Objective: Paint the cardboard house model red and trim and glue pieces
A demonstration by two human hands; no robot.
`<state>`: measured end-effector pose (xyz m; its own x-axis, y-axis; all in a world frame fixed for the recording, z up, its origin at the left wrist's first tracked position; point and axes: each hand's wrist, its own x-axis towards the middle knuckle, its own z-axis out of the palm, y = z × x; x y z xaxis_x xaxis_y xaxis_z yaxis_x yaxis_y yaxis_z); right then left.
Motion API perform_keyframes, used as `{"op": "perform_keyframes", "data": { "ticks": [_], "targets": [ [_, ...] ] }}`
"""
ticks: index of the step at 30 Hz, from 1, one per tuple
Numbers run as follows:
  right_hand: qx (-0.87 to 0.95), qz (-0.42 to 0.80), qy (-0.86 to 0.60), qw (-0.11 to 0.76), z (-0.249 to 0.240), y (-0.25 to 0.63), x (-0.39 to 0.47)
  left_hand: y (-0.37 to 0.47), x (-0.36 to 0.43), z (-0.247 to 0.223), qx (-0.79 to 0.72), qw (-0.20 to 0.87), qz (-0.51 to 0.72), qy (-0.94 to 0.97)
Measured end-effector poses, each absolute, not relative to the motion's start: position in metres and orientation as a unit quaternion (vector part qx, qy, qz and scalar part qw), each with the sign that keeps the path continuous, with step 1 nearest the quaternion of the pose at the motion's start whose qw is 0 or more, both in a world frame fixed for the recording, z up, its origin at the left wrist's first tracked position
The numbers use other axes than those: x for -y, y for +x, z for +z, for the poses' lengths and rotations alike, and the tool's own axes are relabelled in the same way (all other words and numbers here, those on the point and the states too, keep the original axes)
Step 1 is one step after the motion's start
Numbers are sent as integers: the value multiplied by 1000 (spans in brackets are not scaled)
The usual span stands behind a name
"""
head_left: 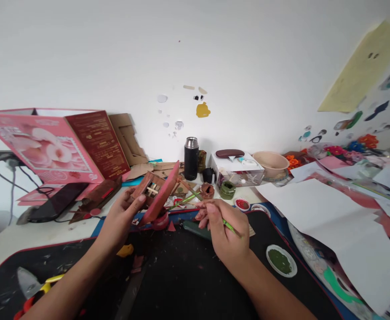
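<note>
Paintbrush (232,228) slants through the fingers of our right hand (230,244), its green handle clamped in that grip over the right half of the black mat (178,284). In the head view, our left hand (123,215) closes its grip on a small reddish model (161,195), held tilted above the mat's far edge, left of centre; pale sticks (152,190) cross its brown part. We cannot tell whether the brush touches the model.

Toward the far edge of the surface (1,255) we see a black flask (191,161), an open copper-brown paint jar (207,191), an open green paint jar (227,190) and, farther right, a beige bowl (271,162). Red paint fills a small dish (242,204) beyond our right hand. A white-rimmed dish of green paint (281,261) lies near the mat's right edge. Scissors (30,284) lie at the mat's near left corner, and a black phone (59,202) rests toward the surface's left edge. White paper sheets (335,222) spread over the right side.
</note>
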<state>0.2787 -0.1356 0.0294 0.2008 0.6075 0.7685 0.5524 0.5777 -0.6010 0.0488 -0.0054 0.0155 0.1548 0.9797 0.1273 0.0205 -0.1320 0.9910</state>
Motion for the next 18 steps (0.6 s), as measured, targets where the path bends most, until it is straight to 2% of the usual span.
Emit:
{"op": "perform_keyframes", "data": {
  "ticks": [5,18],
  "targets": [
    [646,13,-442,622,30,277,139,47,4,17,-452,479,485,575],
    [667,9,-427,611,33,274,142,19,-18,25,-464,307,543,628]
  ]
}}
